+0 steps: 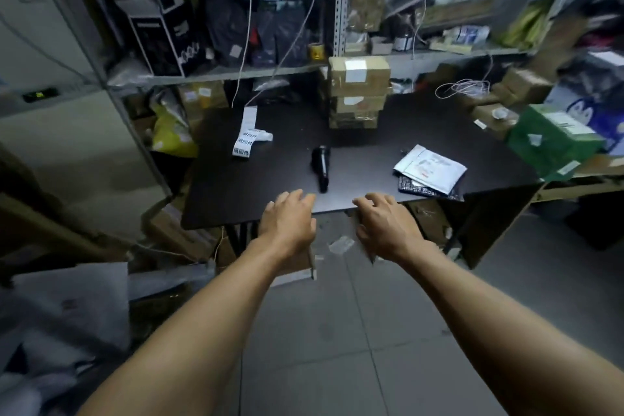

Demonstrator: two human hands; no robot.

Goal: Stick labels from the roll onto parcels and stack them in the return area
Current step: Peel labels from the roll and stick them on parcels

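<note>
Labels (pixel 248 133) are lying in a loose strip on the far left of the desk (pixel 270 206), with flat parcels (pixel 429 167) over on the right and taped boxes (pixel 358 91) stacked at the back. Left hand (pixel 288 219) and right hand (pixel 383 223) both hover empty at the near edge, fingers loosely curled. I'd grab the strip first, peel one clean, then press it flat onto a parcel.
</note>
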